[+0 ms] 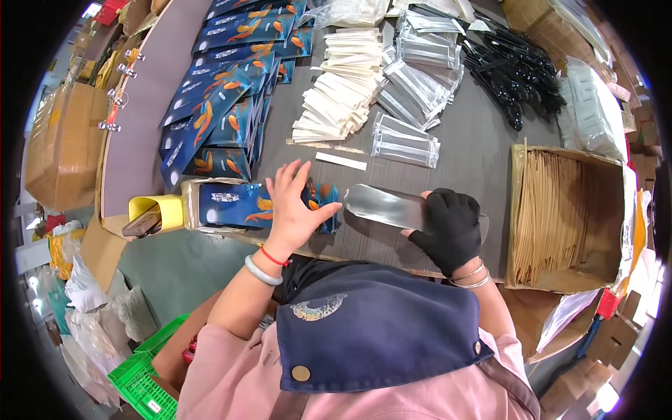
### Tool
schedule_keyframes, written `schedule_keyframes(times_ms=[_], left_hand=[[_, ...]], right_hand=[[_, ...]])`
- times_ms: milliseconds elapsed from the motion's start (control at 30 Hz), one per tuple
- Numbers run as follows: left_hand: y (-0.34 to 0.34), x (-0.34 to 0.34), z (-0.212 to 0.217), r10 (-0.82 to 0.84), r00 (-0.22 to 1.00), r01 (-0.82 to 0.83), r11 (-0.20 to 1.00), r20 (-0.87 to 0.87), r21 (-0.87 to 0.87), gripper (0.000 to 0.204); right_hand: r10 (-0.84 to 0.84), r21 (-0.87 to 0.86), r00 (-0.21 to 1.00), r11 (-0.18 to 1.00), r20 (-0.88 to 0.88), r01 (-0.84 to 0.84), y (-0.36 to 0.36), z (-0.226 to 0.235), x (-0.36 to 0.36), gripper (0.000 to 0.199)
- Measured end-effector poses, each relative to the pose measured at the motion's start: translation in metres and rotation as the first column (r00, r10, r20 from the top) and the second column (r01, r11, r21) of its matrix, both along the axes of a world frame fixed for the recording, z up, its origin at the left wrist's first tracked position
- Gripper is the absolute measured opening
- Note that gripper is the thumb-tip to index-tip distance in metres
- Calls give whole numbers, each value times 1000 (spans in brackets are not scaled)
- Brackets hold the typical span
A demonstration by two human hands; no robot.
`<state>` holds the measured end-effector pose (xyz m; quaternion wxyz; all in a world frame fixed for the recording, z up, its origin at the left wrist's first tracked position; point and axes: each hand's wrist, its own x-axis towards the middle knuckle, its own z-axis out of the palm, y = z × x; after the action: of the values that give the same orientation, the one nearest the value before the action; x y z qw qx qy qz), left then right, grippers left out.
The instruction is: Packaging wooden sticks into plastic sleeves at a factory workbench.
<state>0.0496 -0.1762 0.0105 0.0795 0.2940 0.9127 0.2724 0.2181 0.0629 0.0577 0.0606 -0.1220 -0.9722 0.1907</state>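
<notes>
While our black-gloved right hand (448, 227) held the smooth, clear plastic sleeve (385, 204) near the front of the grained worktop (479, 157), our left hand (290, 206) spread its fingers wide over a glossy blue packet (234, 204); we could not tell whether they touched. Bare room lay beyond the sleeve, toward shiny black bundles (514, 77). Rightward, an open carton (623, 231) held upright brown card sheets (546, 217).

White lettering (225, 197) runs across the blue packet (238, 210) left of centre and the stacked blue packets (234, 87) at the upper left, too small to read. The green crate (133, 367), lower left, carries a white label (153, 406) with illegible dark print.
</notes>
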Motion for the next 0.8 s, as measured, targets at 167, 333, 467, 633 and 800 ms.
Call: schedule_keyframes(times_ms=[167,333,467,633,800], left_hand=[[-1,-1,1,2,997,-3,1000,79,21,91],[-2,-2,1,-13,995,7,998,96,57,89],[-1,-2,-1,-20,996,16,999,90,42,88],[-1,-3,-3,-17,993,11,999,119,45,86],[-1,-3,-2,-15,992,15,1000,125,5,91]], right_hand=[[70,-71,995,995,77,-65,-5,-1,-3,61],[80,-32,995,996,58,-78,-6,7,-3,61],[75,-9,997,997,32,-75,-3,7,0,61],[98,-41,993,995,64,-96,-13,7,-6,61],[108,-95,990,991,90,-99,-17,-5,-14,59]])
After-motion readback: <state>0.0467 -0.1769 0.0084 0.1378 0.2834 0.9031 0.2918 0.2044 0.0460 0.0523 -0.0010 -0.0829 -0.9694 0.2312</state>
